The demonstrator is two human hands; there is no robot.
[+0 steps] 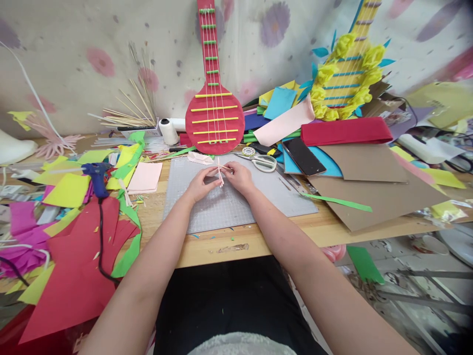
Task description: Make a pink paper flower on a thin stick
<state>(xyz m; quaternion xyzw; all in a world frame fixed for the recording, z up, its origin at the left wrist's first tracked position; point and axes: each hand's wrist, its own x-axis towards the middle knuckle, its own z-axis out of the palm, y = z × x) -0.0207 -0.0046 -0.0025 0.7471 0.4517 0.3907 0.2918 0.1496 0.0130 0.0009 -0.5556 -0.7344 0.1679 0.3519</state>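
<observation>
Over the grey cutting mat [207,214], both hands meet at a small bunch of pale pink paper strips [220,178]. My left hand [202,186] pinches it from the left, thumb and fingers closed. From the right, my right hand [239,177] grips the same bunch, fingertips curled round it. Thin strip ends hang below the fingers, and a narrow piece sticks up between the hands. A crumpled pale pink paper piece [200,158] lies just beyond my left hand. Scissors [264,163] with pale handles rest right of my right hand.
A red paper-covered guitar [215,121] stands behind the mat; a yellow one [345,81] leans at back right. Left are a blue glue gun [96,175], red paper [81,256] and pink sheets [145,177]. Right are a phone [305,156] and brown cardboard [380,197].
</observation>
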